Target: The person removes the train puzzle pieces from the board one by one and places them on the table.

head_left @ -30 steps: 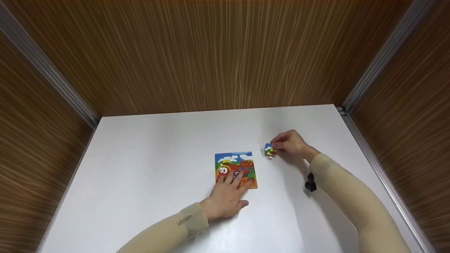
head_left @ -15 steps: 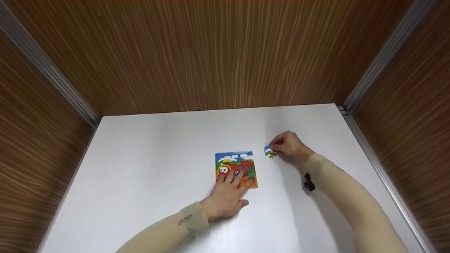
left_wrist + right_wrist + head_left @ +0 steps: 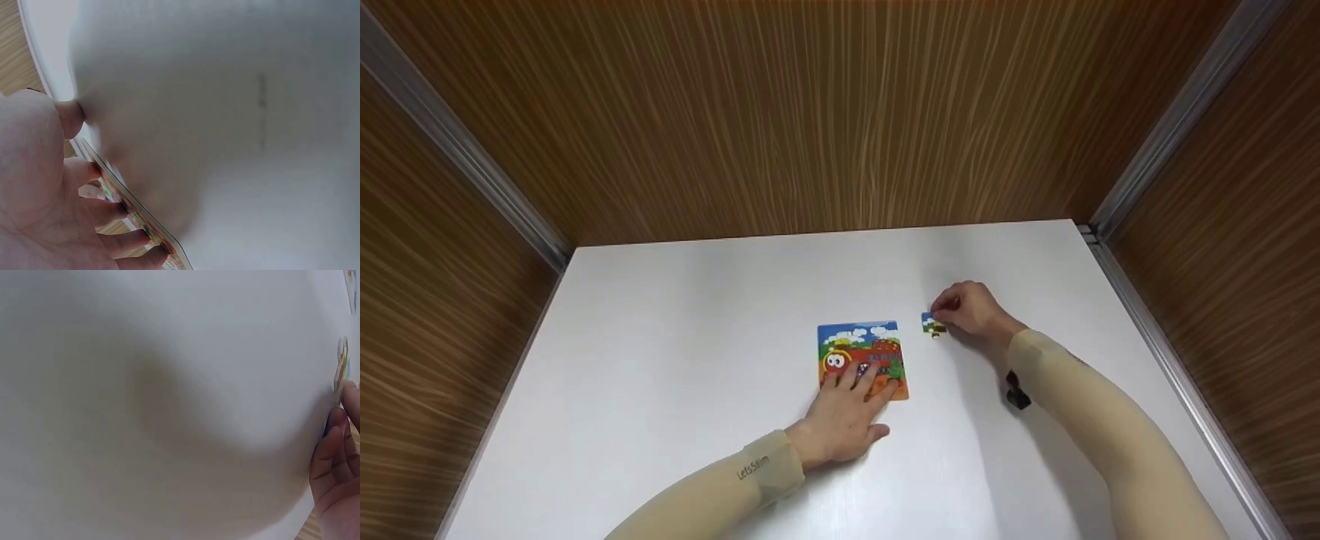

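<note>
A square cartoon jigsaw puzzle [image 3: 859,335] with a blue sky, clouds and a red smiling vehicle lies on the white table. My left hand [image 3: 840,420] rests on its lower part with fingers spread, covering some of the picture. The left wrist view shows the fingertips [image 3: 157,257] on top of the thin puzzle. Just right of the puzzle, my right hand [image 3: 971,307] pinches a small jigsaw piece [image 3: 928,325] between thumb and fingers. This piece is blue, white and green, with a tab toward me. Fingers hide its right side.
The white table [image 3: 682,360] is bounded by a wood-grain back panel [image 3: 825,120] and side panels with metal corner rails [image 3: 1185,120]. A small black object [image 3: 1018,391] shows at the underside of my right sleeve [image 3: 1080,397].
My right hand, with the jigsaw piece in it, has shifted slightly left and a little toward me. My left hand has stayed on the puzzle.
</note>
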`<state>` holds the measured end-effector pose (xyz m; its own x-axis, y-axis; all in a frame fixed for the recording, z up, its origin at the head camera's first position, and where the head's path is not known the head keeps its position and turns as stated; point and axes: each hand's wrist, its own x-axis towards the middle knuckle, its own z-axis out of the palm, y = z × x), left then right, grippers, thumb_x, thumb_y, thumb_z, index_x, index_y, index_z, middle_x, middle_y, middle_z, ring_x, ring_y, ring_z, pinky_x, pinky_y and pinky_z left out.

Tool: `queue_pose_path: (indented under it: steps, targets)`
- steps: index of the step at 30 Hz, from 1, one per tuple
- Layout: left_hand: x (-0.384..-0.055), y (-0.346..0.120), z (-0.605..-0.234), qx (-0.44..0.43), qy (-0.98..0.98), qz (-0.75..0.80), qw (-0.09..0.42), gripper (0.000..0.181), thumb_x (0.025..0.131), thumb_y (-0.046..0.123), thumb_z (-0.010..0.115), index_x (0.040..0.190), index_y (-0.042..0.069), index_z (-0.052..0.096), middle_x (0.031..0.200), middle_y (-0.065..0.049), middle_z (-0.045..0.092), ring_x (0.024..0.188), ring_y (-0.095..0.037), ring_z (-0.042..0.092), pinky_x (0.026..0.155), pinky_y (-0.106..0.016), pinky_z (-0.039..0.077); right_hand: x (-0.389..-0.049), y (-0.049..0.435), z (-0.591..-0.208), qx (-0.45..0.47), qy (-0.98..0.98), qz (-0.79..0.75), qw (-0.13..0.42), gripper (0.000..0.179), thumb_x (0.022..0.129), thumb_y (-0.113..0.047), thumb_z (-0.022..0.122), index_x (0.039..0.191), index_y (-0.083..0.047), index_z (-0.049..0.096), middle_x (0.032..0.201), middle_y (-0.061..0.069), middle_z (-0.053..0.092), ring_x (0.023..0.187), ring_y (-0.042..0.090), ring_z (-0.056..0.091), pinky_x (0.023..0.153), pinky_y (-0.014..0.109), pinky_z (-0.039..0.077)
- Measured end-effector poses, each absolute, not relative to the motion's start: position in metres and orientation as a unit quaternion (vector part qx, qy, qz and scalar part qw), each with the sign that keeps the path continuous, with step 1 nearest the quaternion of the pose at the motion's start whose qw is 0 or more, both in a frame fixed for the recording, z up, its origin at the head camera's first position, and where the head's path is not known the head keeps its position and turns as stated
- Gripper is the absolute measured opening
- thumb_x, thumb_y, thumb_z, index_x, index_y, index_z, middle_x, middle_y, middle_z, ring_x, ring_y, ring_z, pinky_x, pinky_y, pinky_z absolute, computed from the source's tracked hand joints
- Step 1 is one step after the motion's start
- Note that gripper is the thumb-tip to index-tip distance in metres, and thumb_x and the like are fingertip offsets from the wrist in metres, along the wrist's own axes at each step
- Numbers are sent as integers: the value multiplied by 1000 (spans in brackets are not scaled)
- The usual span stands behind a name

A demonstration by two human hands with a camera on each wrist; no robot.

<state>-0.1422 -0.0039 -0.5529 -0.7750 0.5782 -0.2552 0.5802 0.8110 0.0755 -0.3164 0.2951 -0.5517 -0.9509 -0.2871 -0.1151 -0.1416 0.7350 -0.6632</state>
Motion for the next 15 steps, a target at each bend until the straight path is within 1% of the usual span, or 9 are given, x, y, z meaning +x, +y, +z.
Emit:
queue_pose_path:
  steps: [4, 10, 15]
  targets:
    - [-142, -4, -553, 308, 942, -3, 131, 73, 116, 62, 44, 181, 34, 26, 190, -9, 22, 174, -42, 28, 138, -65, 33, -316, 295, -552, -121, 926, -344, 100, 12, 102, -9, 81, 111, -7, 88, 112, 16, 81, 103, 27, 70, 88, 32, 54]
    - [-142, -5, -553, 306, 943, -3, 129, 73, 115, 63, 45, 180, 36, 26, 190, -8, 23, 174, -42, 28, 138, -65, 33, -317, 295, -551, -115, 925, -347, 106, 12, 102, -11, 80, 111, -8, 88, 109, 14, 84, 98, 25, 71, 85, 30, 55]
    - [-142, -5, -553, 310, 942, -4, 127, 73, 116, 62, 44, 181, 35, 24, 190, -8, 22, 174, -43, 28, 138, -66, 33, -314, 291, -547, -102, 925, -351, 104, 11, 103, -13, 81, 112, -11, 88, 109, 11, 83, 96, 24, 68, 80, 29, 56]
